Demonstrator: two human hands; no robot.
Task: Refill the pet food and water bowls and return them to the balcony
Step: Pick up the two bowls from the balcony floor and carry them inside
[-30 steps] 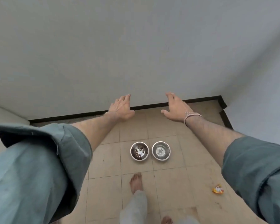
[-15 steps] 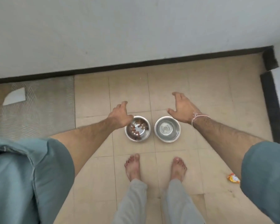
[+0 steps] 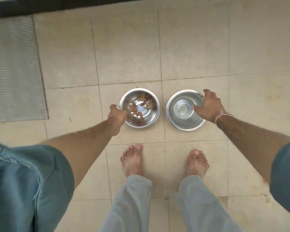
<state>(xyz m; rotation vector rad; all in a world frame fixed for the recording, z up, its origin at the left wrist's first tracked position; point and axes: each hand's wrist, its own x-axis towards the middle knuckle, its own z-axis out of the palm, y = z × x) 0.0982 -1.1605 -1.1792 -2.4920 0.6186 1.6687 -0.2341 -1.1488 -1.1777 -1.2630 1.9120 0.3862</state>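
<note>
It looked like a home, most likely a balcony or a tiled corner of one. The floor [image 3: 127, 52] was laid in worn beige tiles with dirt-stained joints, and a dark skirting strip [image 3: 40, 5] ran along the wall at twelve o'clock. A grey ribbed mat [image 3: 13, 69] lay at ten o'clock. Two steel pet bowls sat on the tiles, one [image 3: 146, 118] holding scattered kibble, the other [image 3: 182, 121] without any. The person stood barefoot [image 3: 132, 161] in loose grey trousers, dressed for indoors.
</note>
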